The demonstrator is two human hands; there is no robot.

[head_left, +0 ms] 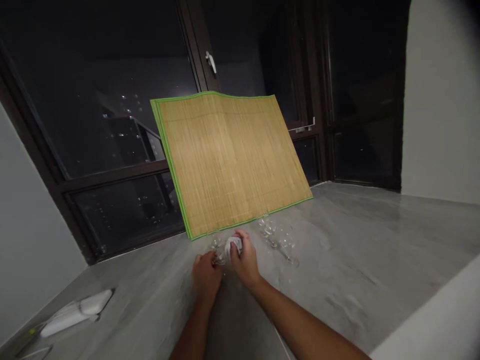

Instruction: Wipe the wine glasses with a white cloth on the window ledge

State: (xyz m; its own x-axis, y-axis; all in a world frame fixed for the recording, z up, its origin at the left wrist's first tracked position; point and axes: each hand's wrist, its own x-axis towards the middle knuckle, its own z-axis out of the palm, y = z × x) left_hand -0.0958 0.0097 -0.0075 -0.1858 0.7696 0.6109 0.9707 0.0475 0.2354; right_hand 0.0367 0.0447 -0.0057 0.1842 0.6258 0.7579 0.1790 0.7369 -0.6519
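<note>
My left hand (207,276) is closed around a clear glass vessel (220,257), probably a stemmed glass, though the fingers cover part of it. Wrapped in the fingers of my right hand (246,261) is a crumpled white cloth (233,245), close against the glass. Whether it is cloth or paper is hard to make out. Just right of my right hand, several clear stemmed glasses (278,239) rest on the grey marbled sill, at least one lying on its side. More clear glass shows just beyond my left hand, its outline faint.
A folded bamboo mat (232,160) with green edging leans against the dark window behind the glassware. On the marbled sill (352,240) at lower left lies a white wrapped bundle (78,311). White walls (438,100) close in both sides.
</note>
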